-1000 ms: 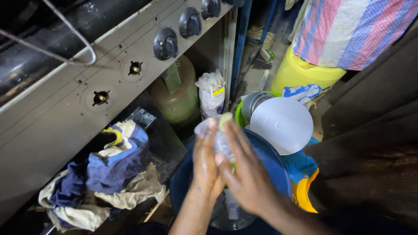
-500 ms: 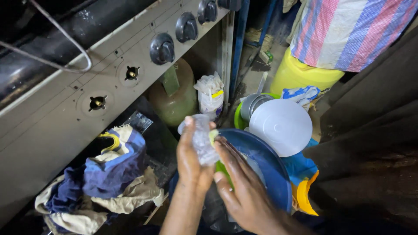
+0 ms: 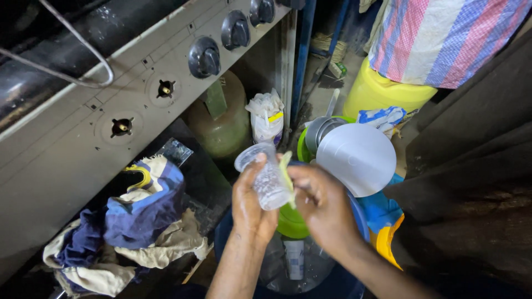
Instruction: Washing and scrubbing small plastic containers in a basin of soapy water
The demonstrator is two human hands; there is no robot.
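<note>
My left hand [image 3: 250, 209] grips a clear plastic cup [image 3: 265, 176], tilted with its mouth up and to the left. My right hand [image 3: 323, 206] presses a thin yellow-green scrubbing pad [image 3: 286, 176] against the cup's side. Both hands hover over a dark blue basin [image 3: 354, 206] that holds a green bowl [image 3: 292, 223] and a clear vessel [image 3: 292, 264] with water.
A white round lid [image 3: 356, 159] and metal dishes [image 3: 318, 130] lean behind the basin. A cooker front with knobs [image 3: 204, 57] runs along the left, a gas cylinder [image 3: 223, 119] under it. Crumpled cloths [image 3: 130, 221] lie lower left. A yellow bucket [image 3: 382, 92] stands behind.
The cup has tipped so its mouth now faces up-left, and both hands have dropped slightly lower over the basin. My right hand has shifted along the cup's side.
</note>
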